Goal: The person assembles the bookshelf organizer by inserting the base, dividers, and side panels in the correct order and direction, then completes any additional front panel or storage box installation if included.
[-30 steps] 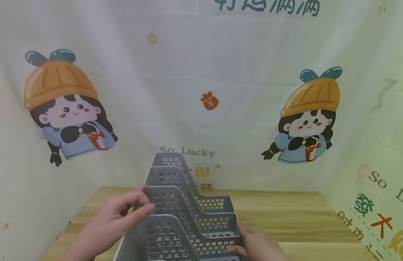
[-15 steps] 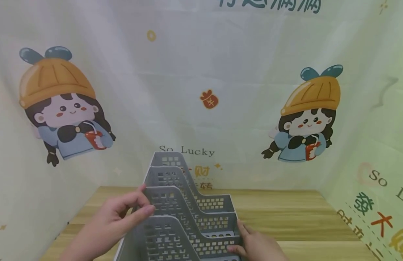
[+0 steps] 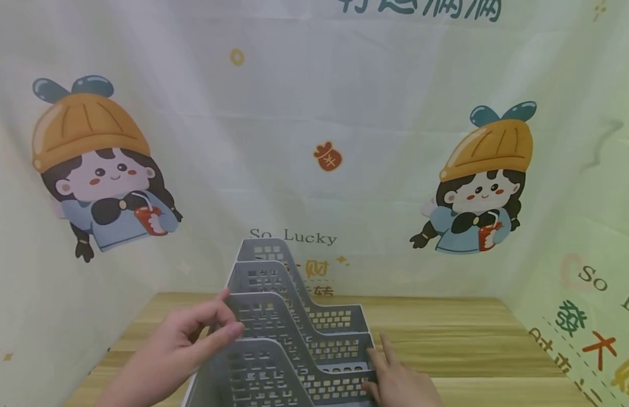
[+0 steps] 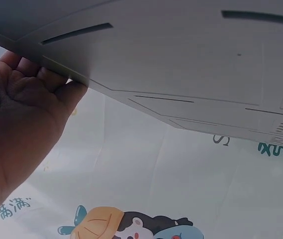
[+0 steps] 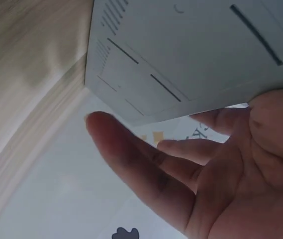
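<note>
A grey plastic file organizer (image 3: 263, 362), with several tall perforated dividers stepping down to the right, stands low in the middle of the head view. My left hand (image 3: 179, 345) grips its left upper edge, fingertips hooked over the rim and thumb near a divider. In the left wrist view the left hand's fingers (image 4: 51, 79) reach past the edge of the smooth outer panel (image 4: 156, 55). My right hand (image 3: 400, 379) holds the low right edge, thumb and one finger at the rim. Another finger (image 5: 131, 159) of it stretches forward, off the panel (image 5: 181, 59).
The organizer rests on a wood-grain tabletop (image 3: 456, 333). Behind and on both sides hangs a pale green cloth (image 3: 375, 73) printed with cartoon figures in orange hats and lettering.
My right hand has shifted slightly right, and one finger has lifted from the rim and straightened forward. The left hand keeps its grip; the organizer stays nearly in place.
</note>
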{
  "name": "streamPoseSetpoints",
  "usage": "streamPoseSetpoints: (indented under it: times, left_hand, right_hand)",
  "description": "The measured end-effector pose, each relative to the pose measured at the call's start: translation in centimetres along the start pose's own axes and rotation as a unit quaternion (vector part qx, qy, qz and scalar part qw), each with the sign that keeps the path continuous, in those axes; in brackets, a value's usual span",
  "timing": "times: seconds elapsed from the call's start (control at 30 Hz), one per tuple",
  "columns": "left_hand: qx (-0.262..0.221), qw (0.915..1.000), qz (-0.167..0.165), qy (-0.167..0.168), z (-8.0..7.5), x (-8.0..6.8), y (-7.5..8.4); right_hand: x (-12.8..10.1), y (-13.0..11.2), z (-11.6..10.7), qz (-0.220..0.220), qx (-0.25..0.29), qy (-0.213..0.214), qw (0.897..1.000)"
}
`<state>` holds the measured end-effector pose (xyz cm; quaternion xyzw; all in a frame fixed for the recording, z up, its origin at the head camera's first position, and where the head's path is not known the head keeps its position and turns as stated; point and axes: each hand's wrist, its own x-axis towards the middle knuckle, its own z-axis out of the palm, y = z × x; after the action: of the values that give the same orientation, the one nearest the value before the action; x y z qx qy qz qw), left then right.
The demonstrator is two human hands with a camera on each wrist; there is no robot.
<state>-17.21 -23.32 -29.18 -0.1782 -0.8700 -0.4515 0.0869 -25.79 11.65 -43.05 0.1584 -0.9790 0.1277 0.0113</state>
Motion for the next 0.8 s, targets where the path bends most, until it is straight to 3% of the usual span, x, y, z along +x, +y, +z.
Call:
streamPoseSetpoints:
  times: [0.13, 0.23, 0.3, 0.37, 0.4, 0.47, 0.57, 0.7, 0.77, 0.8]
  left_hand:
    - [0.030, 0.9995, -0.002, 0.006, 0.1, -0.2, 0.2]
    - [0.109, 0.9908, 0.068, 0.044, 0.5, -0.7, 0.3]
    - [0.164, 0.9729, 0.145, 0.075, 0.7, -1.1, 0.3]
    - [0.212, 0.9453, 0.223, 0.107, 0.8, -1.6, 0.4]
    - [0.231, 0.9320, 0.252, 0.120, 0.8, -1.9, 0.6]
    - [0.246, 0.9156, 0.291, 0.128, 0.9, -2.4, 1.0]
    - [0.255, 0.9009, 0.323, 0.137, 1.2, -3.3, 2.2]
    - [0.269, 0.8783, 0.383, 0.098, 2.1, -3.8, 2.6]
    - [0.271, 0.8745, 0.394, 0.083, 2.8, -4.0, 2.7]
    - [0.276, 0.8771, 0.385, 0.079, 3.2, -4.0, 2.7]
  right_hand:
    - [-0.1, 0.0, 0.0, -0.018, -0.009, 0.006, 1.000]
    - [-0.1, 0.1, 0.1, -0.022, -0.009, 0.009, 1.000]
    - [0.0, 0.1, 0.3, -0.024, -0.007, 0.011, 1.000]
    - [0.0, 0.1, 0.4, -0.026, -0.003, 0.019, 0.999]
    - [0.0, 0.1, 0.5, -0.027, 0.004, 0.024, 0.999]
    - [0.1, 0.3, 0.5, -0.031, 0.019, 0.036, 0.999]
    - [0.3, 0.5, 0.4, -0.039, 0.029, 0.049, 0.998]
    - [0.4, 0.4, 0.1, -0.037, 0.010, 0.054, 0.998]
    - [0.4, 0.2, -0.1, -0.025, -0.003, 0.051, 0.998]
    - [0.3, 0.1, -0.3, -0.019, -0.009, 0.051, 0.998]
